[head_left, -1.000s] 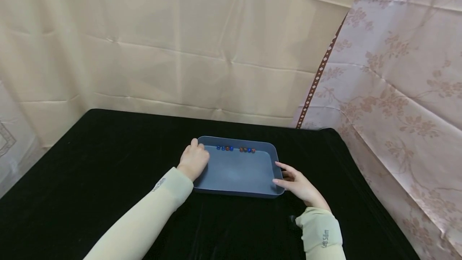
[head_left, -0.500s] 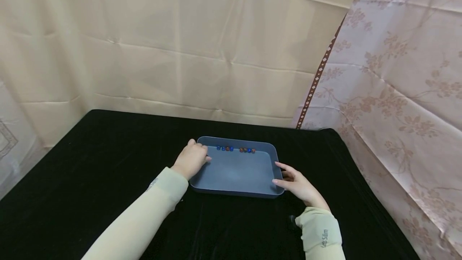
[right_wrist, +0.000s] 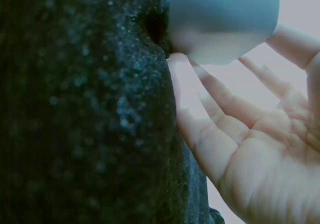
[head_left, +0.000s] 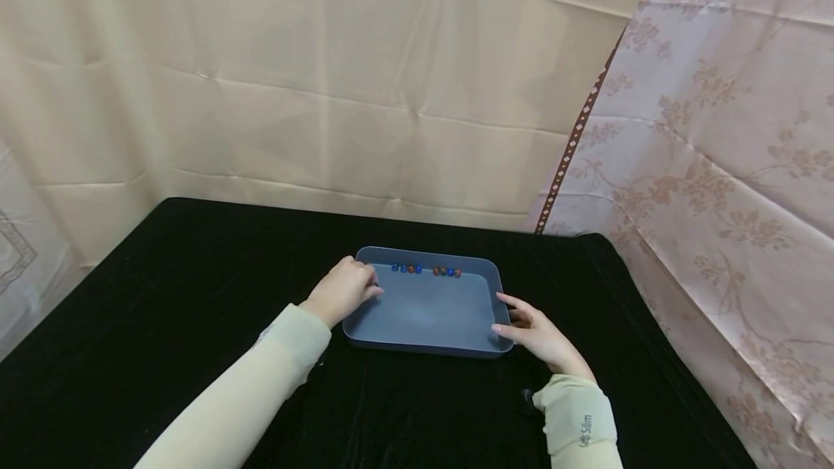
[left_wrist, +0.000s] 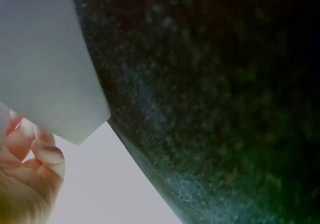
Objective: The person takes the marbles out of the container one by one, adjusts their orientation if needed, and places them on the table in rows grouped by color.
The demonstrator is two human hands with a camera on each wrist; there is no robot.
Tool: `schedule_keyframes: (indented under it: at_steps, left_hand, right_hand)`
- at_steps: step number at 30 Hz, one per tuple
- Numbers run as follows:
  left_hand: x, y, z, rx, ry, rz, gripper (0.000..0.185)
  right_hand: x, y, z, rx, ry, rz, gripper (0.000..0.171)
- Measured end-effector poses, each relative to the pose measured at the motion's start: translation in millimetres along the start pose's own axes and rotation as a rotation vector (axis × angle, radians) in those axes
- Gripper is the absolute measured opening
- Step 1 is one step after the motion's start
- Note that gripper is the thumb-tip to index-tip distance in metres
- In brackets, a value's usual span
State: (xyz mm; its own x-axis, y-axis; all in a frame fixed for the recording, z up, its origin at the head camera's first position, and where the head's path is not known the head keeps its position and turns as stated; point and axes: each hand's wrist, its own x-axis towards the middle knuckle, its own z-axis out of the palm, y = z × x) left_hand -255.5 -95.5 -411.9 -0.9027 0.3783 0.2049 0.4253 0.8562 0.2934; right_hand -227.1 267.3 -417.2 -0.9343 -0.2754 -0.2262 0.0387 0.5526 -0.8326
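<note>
- Blue-grey plastic tray (head_left: pixel 426 310) sits on the black-covered bench (head_left: pixel 163 295), a little right of its middle, with a row of small blue and orange beads (head_left: pixel 426 269) lying along the inside of its far wall.
- Since a second ago the left hand (head_left: pixel 342 292) has slid back off the tray's far-left corner: it then lay over the rim with the wrist across the near-left edge, and now sits further left and nearer the person, the fingers curled at the left rim.
- The tray's near-left corner, then hidden by the sleeve, now shows; tray and beads themselves look unmoved.
- My reading is that the left grip is loosening or being re-set on the left wall rather than lifting anything.
- From the left wrist camera the fingers (left_wrist: pixel 42 156) are bent beside the pale tray wall (left_wrist: pixel 45 74); whether they pinch the rim or only rest against it I cannot tell.
- The right hand (head_left: pixel 537 331) has not shifted: fingers straight and spread, tips against the tray's near-right corner, thumb near the right rim, clamping nothing.
- The right wrist view agrees, open palm (right_wrist: pixel 260 149) beside the tray's corner (right_wrist: pixel 225 24).
- So the tray lies between the two hands, each at one short side; the beads are well apart from the right hand and nearer the left.
</note>
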Motion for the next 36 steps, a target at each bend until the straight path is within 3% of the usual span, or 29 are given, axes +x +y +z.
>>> schedule_keyframes:
  at_steps: [11,23,36]
  left_hand:
    - [-7.5,4.9,-7.2,-0.068,0.047,0.045,0.014]
    - [-14.9,26.3,-9.3,-0.173,0.044,0.038,0.012]
    - [-22.2,42.8,-8.4,-0.288,0.076,0.105,0.011]
  right_hand:
    - [-1,0,0,-0.002,0.002,0.016,0.067]
    - [-1,1,0,0.001,0.001,0.000,0.066]
    - [0,1,0,0.005,0.005,0.004,0.065]
